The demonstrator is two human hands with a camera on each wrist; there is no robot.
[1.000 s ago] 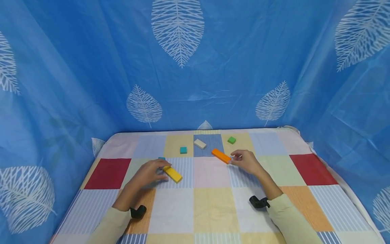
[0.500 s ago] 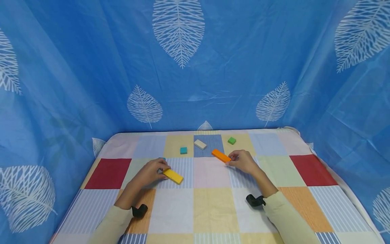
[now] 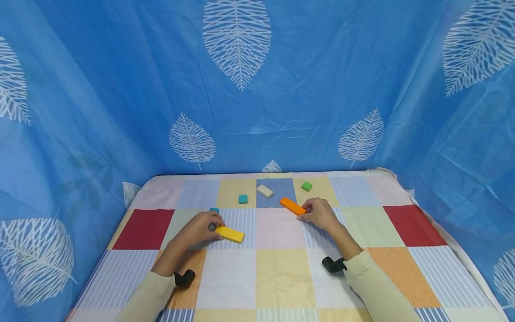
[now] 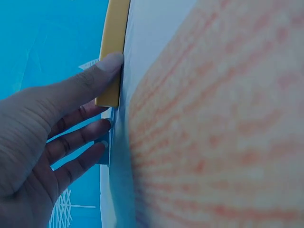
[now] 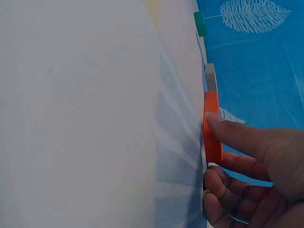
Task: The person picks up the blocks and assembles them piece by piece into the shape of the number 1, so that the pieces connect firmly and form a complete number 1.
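Your left hand [image 3: 200, 229] has its thumb and fingers curled onto the near end of the yellow block [image 3: 230, 234], which lies flat on the striped square of the checked cloth [image 3: 281, 277], left of centre. Over the last second that block has swung round: it sat on a steep diagonal, and now it lies close to level, so you look to be squaring it up, I'd say. Your right hand [image 3: 320, 213] pinches the near end of the orange block [image 3: 293, 205], thumb on top in the wrist view [image 5: 223, 130], fingers curled below; that block has barely shifted and stays on its slant, right of centre. Both blocks are still down on the cloth, not lifted.

Just behind your left fingers a small teal block [image 3: 214, 209] peeks out. Further back sit a teal cube [image 3: 242, 199], a pale block [image 3: 264, 191] and a green cube [image 3: 306, 186], all well apart from your hands. Blue curtain with white leaves [image 3: 236, 40] all round. No brands, labels or writing to read anywhere
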